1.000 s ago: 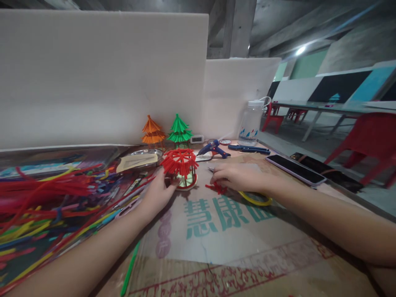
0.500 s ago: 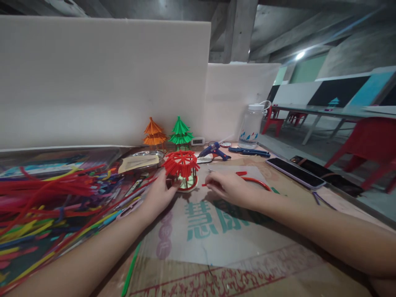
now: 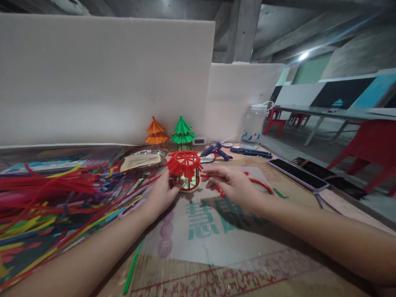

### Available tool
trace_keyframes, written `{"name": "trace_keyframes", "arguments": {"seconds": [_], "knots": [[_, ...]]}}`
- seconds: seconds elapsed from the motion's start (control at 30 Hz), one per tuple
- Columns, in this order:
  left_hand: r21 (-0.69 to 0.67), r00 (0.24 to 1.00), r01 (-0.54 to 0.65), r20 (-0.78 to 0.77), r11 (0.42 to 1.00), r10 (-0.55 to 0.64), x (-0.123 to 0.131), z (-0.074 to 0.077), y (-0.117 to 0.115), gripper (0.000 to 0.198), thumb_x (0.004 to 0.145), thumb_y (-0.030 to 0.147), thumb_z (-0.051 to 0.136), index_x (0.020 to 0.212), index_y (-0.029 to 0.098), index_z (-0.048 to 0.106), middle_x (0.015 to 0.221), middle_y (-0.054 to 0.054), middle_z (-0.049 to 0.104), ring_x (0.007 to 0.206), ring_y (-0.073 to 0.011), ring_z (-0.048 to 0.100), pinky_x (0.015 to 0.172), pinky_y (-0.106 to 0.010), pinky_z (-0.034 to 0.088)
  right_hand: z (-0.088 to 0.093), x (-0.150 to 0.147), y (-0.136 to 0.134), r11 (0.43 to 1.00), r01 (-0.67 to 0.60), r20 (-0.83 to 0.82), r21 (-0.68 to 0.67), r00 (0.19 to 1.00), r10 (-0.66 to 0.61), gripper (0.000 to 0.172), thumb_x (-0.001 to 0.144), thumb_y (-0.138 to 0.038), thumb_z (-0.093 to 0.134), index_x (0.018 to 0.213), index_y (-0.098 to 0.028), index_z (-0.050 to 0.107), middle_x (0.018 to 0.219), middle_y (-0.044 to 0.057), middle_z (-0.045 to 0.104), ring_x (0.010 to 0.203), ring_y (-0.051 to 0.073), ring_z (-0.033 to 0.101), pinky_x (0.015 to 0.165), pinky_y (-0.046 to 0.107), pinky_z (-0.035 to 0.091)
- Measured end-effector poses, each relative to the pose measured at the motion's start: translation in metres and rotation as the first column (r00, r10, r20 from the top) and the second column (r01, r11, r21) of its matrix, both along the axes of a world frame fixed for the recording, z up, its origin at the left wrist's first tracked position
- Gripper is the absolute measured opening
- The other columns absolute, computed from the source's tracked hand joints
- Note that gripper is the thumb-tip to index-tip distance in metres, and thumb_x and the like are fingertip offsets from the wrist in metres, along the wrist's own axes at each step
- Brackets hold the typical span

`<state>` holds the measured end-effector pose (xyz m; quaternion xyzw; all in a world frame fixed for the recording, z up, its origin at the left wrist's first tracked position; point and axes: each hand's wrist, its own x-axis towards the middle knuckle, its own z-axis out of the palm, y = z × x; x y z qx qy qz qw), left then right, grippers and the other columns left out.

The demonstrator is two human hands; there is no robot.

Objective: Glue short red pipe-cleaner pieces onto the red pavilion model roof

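Observation:
A small red pavilion model (image 3: 185,164) with a strip roof, thin posts and a red-edged round base stands on the plastic-covered table. My left hand (image 3: 163,191) is closed on its left side near the base; the fingertips are partly hidden behind it. Just right of the model, my right hand (image 3: 230,184) pinches a short red pipe cleaner piece (image 3: 204,176) between thumb and fingers, its tip close to the roof edge. More red pipe cleaner (image 3: 261,183) lies curved behind the right hand.
An orange pavilion (image 3: 156,133) and a green one (image 3: 182,131) stand at the back. Near them are a glue gun (image 3: 215,151), a metal dish (image 3: 154,155), pliers (image 3: 251,152) and a water bottle (image 3: 251,128). Colourful pipe cleaners (image 3: 46,185) fill the left; a phone (image 3: 297,174) lies right.
My right hand has lifted slightly, bringing the red piece up from table level to beside the pavilion's roof edge. The left hand stays on the model. The view has shifted slightly.

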<state>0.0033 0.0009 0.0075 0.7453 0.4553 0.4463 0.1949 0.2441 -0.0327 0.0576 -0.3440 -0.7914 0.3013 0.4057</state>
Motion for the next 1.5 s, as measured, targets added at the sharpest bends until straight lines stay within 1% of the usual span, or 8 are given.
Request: {"name": "trace_keyframes", "arguments": {"seconds": [0.27, 0.5, 0.73, 0.93, 1.13, 1.27, 1.4, 1.5], "knots": [[-0.012, 1.0, 0.016, 0.0, 1.0, -0.016, -0.002, -0.001, 0.0, 0.037, 0.087, 0.037, 0.057, 0.117, 0.016, 0.055, 0.116, -0.013, 0.067, 0.101, -0.0268, 0.067, 0.094, -0.045, 0.052, 0.014, -0.01, 0.008, 0.975, 0.111, 0.16, 0.192, 0.977, -0.142, 0.019, 0.095, -0.03, 0.051, 0.085, -0.019, 0.062, 0.07, 0.002, 0.068, 0.06, 0.013, 0.058, 0.058, 0.027, 0.04], [0.036, 1.0, 0.022, -0.019, 0.999, -0.022, -0.001, -0.001, -0.001, 0.033, 0.089, 0.033, 0.057, 0.118, 0.017, 0.056, 0.116, -0.012, 0.067, 0.103, -0.0258, 0.066, 0.095, -0.043, 0.053, 0.015, -0.013, 0.023, 0.838, 0.19, 0.335, 0.511, 0.854, -0.398, 0.028, 0.097, -0.031, 0.044, 0.075, -0.019, 0.057, 0.065, 0.002, 0.059, 0.062, 0.015, 0.048, 0.059, 0.028, 0.027], [0.032, 0.999, 0.009, -0.032, 0.999, -0.008, -0.002, -0.002, 0.0, 0.032, 0.088, 0.033, 0.057, 0.116, 0.018, 0.055, 0.113, -0.012, 0.068, 0.1, -0.0261, 0.067, 0.091, -0.043, 0.054, 0.014, -0.016, 0.021, 0.757, 0.088, 0.376, 0.648, 0.827, -0.418, 0.031, 0.094, -0.028, 0.044, 0.068, -0.018, 0.057, 0.06, 0.002, 0.057, 0.057, 0.013, 0.042, 0.058, 0.029, 0.023], [0.019, 0.999, 0.003, -0.04, 1.0, -0.002, -0.002, 0.001, -0.003, 0.035, 0.088, 0.035, 0.056, 0.118, 0.017, 0.055, 0.115, -0.013, 0.067, 0.102, -0.0269, 0.067, 0.093, -0.045, 0.053, 0.01, -0.019, 0.026, 0.758, 0.04, 0.4, 0.651, 0.831, -0.387, 0.031, 0.093, -0.027, 0.044, 0.068, -0.017, 0.058, 0.061, 0.002, 0.059, 0.056, 0.013, 0.041, 0.058, 0.029, 0.024], [0.011, 1.0, 0.007, -0.015, 1.0, -0.007, 0.0, 0.003, -0.004, 0.034, 0.088, 0.035, 0.057, 0.117, 0.017, 0.056, 0.114, -0.012, 0.069, 0.101, -0.0268, 0.068, 0.092, -0.044, 0.053, 0.012, -0.021, 0.023, 0.818, 0.085, 0.456, 0.569, 0.795, -0.4, 0.028, 0.094, -0.028, 0.046, 0.074, -0.018, 0.064, 0.066, 0.004, 0.065, 0.059, 0.014, 0.046, 0.059, 0.03, 0.025], [0.005, 1.0, 0.017, 0.002, 1.0, -0.017, 0.0, 0.0, -0.002, 0.038, 0.088, 0.037, 0.057, 0.12, 0.016, 0.056, 0.117, -0.013, 0.068, 0.103, -0.0268, 0.067, 0.094, -0.044, 0.053, 0.011, -0.016, 0.025, 0.884, 0.169, 0.444, 0.436, 0.814, -0.374, 0.035, 0.095, -0.041, 0.051, 0.071, -0.018, 0.062, 0.065, 0.003, 0.061, 0.062, 0.015, 0.047, 0.06, 0.029, 0.026], [0.009, 0.997, 0.054, 0.055, 0.998, -0.055, -0.001, -0.003, 0.003, 0.034, 0.087, 0.036, 0.057, 0.115, 0.016, 0.059, 0.117, -0.012, 0.069, 0.103, -0.0263, 0.067, 0.096, -0.044, 0.053, -0.001, -0.008, 0.035, 0.985, 0.168, 0.2, -0.041, 0.967, -0.157, 0.042, 0.087, -0.06, 0.057, 0.076, -0.019, 0.058, 0.062, -0.002, 0.054, 0.057, 0.013, 0.046, 0.055, 0.026, 0.032], [0.018, 0.99, 0.117, 0.075, 0.993, -0.118, -0.001, -0.003, 0.005, 0.028, 0.086, 0.03, 0.056, 0.109, 0.016, 0.063, 0.115, -0.012, 0.071, 0.107, -0.0263, 0.066, 0.1, -0.044, 0.051, -0.012, -0.009, 0.036, 0.936, -0.043, -0.093, -0.35, 0.996, 0.011, 0.052, 0.079, -0.07, 0.062, 0.08, -0.019, 0.057, 0.066, -0.003, 0.055, 0.055, 0.011, 0.048, 0.053, 0.025, 0.036]]}}
